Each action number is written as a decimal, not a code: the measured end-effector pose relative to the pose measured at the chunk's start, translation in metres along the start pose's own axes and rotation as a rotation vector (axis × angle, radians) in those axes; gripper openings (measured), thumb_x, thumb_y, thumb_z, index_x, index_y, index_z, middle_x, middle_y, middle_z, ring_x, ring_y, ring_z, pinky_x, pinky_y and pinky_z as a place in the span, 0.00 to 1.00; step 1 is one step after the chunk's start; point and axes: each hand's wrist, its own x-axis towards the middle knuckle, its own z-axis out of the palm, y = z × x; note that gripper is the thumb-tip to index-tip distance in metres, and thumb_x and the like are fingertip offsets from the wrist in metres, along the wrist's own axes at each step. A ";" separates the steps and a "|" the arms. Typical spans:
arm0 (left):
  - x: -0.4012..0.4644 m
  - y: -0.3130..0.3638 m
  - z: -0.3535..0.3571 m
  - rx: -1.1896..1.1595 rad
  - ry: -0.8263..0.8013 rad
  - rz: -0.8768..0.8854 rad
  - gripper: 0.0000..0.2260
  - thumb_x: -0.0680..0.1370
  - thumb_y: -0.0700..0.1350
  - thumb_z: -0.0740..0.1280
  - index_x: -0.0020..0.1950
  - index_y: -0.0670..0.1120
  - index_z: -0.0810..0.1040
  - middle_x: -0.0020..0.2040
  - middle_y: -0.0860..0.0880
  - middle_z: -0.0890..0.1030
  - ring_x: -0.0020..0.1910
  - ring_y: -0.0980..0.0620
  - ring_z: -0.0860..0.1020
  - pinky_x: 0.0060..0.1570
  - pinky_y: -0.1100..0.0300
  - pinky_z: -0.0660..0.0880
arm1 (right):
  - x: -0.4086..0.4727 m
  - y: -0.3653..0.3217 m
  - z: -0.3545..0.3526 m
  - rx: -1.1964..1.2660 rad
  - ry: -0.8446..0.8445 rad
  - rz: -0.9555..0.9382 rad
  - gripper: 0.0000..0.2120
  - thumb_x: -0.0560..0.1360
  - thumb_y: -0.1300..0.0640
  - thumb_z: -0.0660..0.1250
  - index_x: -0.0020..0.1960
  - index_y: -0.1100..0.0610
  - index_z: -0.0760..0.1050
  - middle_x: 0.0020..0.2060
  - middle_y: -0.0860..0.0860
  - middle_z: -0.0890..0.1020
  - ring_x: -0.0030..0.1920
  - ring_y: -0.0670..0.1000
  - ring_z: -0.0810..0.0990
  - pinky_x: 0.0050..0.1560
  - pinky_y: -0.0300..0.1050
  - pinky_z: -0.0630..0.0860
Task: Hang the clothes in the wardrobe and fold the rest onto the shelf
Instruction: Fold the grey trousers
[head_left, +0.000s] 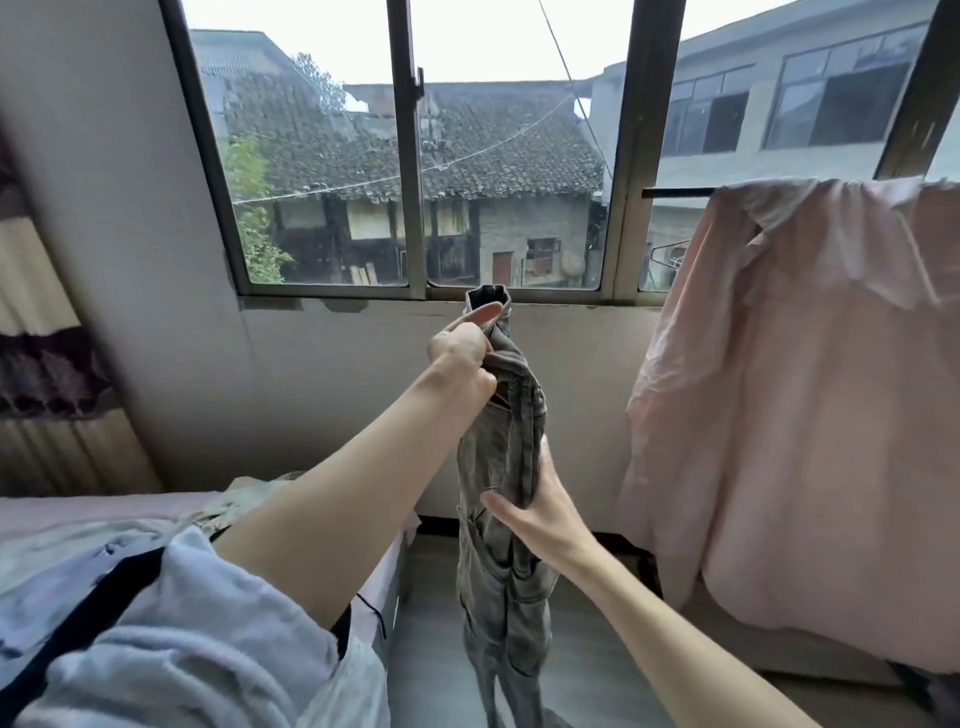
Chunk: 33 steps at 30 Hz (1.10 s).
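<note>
Grey jeans (506, 467) held up in mid-air before the window (415, 156), long axis vertical, one end up at the sill line and the legs hanging straight down toward the floor (587, 670), lower ends running out of frame. Top end pinched in the left hand (462, 358), fingers curled round the bunched denim, thumb stretched along the dark end that pokes up above the grip. Lower down the same fabric, gripped by the right hand (535, 512), thumb across the near face and fingers wrapped behind, cloth gathered narrow between the two grips.

Right of the grips, well apart from the jeans: a pink garment (795, 415) draped over a dark rail (675, 193), hanging broad and low. Left of and below the grips: a bed (78, 512) with pale crumpled clothes (249, 501), partly hidden by the light blue sleeve (171, 649) pushed up the left forearm. Beyond the upper grip: a plain wall (337, 395) under the sill.
</note>
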 end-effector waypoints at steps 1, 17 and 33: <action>0.000 0.000 -0.001 -0.020 0.007 -0.017 0.21 0.75 0.24 0.50 0.40 0.41 0.78 0.31 0.40 0.77 0.30 0.47 0.71 0.48 0.46 0.76 | -0.001 -0.001 0.009 0.025 0.038 0.067 0.50 0.70 0.50 0.72 0.77 0.52 0.40 0.75 0.50 0.57 0.74 0.47 0.57 0.73 0.44 0.57; 0.014 0.059 -0.099 -0.059 0.150 0.069 0.29 0.72 0.23 0.43 0.58 0.45 0.75 0.48 0.39 0.72 0.42 0.44 0.73 0.47 0.44 0.73 | 0.025 -0.002 0.042 -0.120 -0.030 0.110 0.28 0.73 0.70 0.52 0.71 0.55 0.62 0.64 0.57 0.75 0.62 0.58 0.72 0.56 0.42 0.67; -0.105 0.174 -0.356 -0.009 0.106 0.352 0.20 0.61 0.28 0.50 0.44 0.42 0.75 0.27 0.48 0.80 0.26 0.53 0.79 0.29 0.63 0.78 | -0.076 -0.143 0.233 -0.176 -0.231 -0.194 0.26 0.69 0.69 0.53 0.65 0.54 0.70 0.62 0.50 0.76 0.63 0.51 0.71 0.60 0.39 0.66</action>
